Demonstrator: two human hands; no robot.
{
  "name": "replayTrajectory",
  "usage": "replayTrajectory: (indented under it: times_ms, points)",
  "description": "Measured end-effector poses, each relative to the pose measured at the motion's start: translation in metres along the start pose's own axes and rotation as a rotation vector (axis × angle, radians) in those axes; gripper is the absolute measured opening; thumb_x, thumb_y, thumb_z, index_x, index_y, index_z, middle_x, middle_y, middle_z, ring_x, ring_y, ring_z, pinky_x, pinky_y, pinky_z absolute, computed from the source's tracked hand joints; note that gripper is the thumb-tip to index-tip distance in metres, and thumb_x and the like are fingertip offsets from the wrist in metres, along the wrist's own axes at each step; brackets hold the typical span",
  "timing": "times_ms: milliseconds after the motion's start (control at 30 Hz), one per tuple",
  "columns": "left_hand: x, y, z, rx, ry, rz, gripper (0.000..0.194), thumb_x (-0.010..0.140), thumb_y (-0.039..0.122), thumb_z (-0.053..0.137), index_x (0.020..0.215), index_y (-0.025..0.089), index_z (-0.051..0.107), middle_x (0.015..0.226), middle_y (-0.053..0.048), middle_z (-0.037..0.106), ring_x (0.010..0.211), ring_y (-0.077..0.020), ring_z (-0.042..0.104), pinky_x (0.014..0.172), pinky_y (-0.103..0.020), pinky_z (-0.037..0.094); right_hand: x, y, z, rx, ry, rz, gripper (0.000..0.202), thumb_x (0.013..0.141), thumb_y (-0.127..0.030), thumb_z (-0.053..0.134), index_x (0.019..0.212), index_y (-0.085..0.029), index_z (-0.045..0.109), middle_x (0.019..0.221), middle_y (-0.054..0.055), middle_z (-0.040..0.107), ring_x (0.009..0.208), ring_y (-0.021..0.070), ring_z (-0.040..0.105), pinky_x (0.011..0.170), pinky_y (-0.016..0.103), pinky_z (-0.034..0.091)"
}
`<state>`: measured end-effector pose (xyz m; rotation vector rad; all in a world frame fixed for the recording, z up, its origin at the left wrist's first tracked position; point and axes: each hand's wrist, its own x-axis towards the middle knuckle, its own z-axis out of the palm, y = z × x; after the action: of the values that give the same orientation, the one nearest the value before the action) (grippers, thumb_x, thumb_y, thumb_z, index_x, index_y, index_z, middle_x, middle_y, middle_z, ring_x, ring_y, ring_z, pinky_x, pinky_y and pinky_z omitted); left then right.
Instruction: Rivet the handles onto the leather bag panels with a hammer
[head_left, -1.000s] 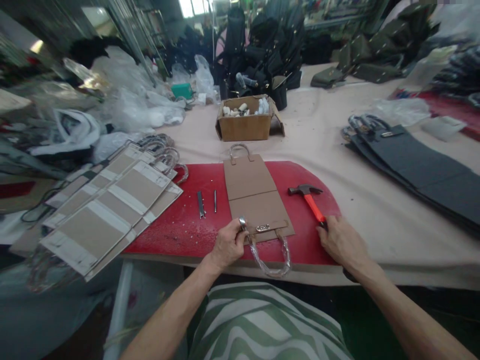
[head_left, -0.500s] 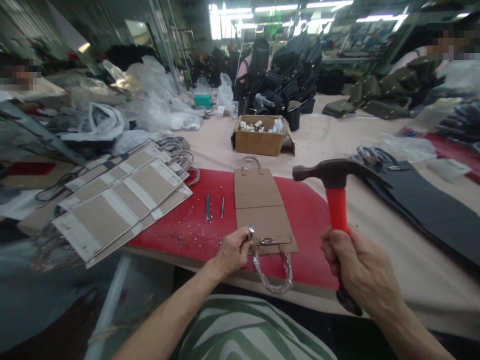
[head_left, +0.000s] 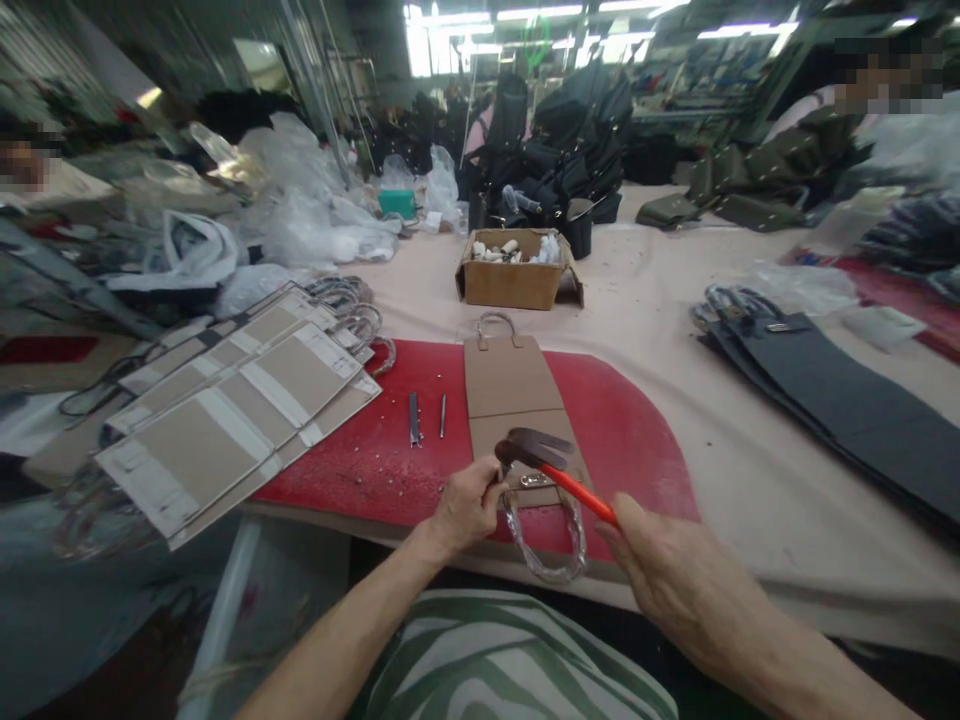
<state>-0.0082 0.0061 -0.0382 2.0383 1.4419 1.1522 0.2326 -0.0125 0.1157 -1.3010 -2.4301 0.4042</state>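
My right hand (head_left: 652,550) is closed round the orange handle of a claw hammer (head_left: 574,485). The hammer's head is down at the top of a short metal punch, which my left hand (head_left: 469,500) pinches upright at the left edge of a tan bag panel (head_left: 510,375). Most of the punch is hidden by the fingers and the hammer head. A metal clasp plate (head_left: 534,481) sits on the panel's near end, close to my left hand. Below it a plastic-wrapped handle loop (head_left: 544,570) hangs over the table's front edge.
The panel lies on a red mat (head_left: 630,410). Two slim metal tools (head_left: 414,418) and small loose bits lie to its left. Stacked tan panels (head_left: 247,410) are at left, dark panels (head_left: 832,400) at right. Behind stands a cardboard box (head_left: 510,285) of small pieces.
The hammer has swung down and left, from raised at the right to the punch at my left hand. My left hand has stayed in place with the punch.
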Motion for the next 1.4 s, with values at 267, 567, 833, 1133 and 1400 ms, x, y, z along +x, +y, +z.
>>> replayTrajectory:
  times_ms: [267, 567, 833, 1133, 1400]
  points:
    - [-0.005, -0.008, 0.004, -0.016, 0.028, 0.013, 0.019, 0.089, 0.015, 0.048, 0.105, 0.019, 0.057, 0.102, -0.01, 0.068, 0.101, -0.022, 0.066, 0.09, -0.036, 0.054, 0.0, 0.073, 0.021, 0.398, -0.143, 0.596, 0.037, 0.093, -0.051, 0.031, 0.067, -0.024, 0.039, 0.053, -0.003, 0.046, 0.043, 0.0131, 0.041, 0.046, 0.026, 0.032]
    - [-0.005, -0.003, -0.003, -0.057, 0.034, 0.006, 0.021, 0.088, 0.015, 0.052, 0.109, 0.018, 0.056, 0.113, -0.012, 0.066, 0.111, -0.0217, 0.064, 0.098, -0.039, 0.052, 0.007, 0.1, 0.065, -0.246, 0.053, 0.547, 0.024, 0.094, -0.031, 0.041, 0.102, -0.015, 0.057, 0.105, 0.016, 0.061, 0.094, 0.0254, 0.058, 0.077, 0.034, 0.04]
    - [-0.016, -0.011, 0.002, 0.004, 0.109, 0.116, 0.018, 0.089, 0.019, 0.054, 0.106, 0.018, 0.059, 0.113, -0.013, 0.069, 0.11, -0.0221, 0.065, 0.095, -0.04, 0.055, 0.037, 0.062, 0.101, 0.144, 0.013, 0.719, 0.022, 0.076, -0.031, 0.064, 0.089, -0.015, 0.057, 0.09, 0.011, 0.061, 0.083, 0.0233, 0.058, 0.069, 0.031, 0.038]
    - [-0.006, -0.002, -0.014, -0.475, 0.237, -0.546, 0.033, 0.087, 0.04, 0.061, 0.107, 0.014, 0.065, 0.103, -0.011, 0.073, 0.094, -0.0222, 0.07, 0.088, -0.039, 0.057, 0.036, 0.077, 0.096, 0.843, 0.035, 0.719, 0.024, 0.063, -0.029, 0.071, 0.073, -0.021, 0.051, 0.063, -0.003, 0.062, 0.058, 0.0146, 0.058, 0.052, 0.024, 0.042]
    - [0.028, 0.029, -0.002, -0.676, 0.103, -0.439, 0.026, 0.084, 0.034, 0.066, 0.1, 0.014, 0.067, 0.107, -0.01, 0.072, 0.096, -0.0188, 0.068, 0.087, -0.031, 0.055, 0.033, 0.055, 0.123, 1.586, 0.062, 0.818, 0.039, 0.063, -0.04, 0.081, 0.083, -0.017, 0.056, 0.059, -0.004, 0.056, 0.045, 0.0078, 0.046, 0.042, 0.02, 0.034]
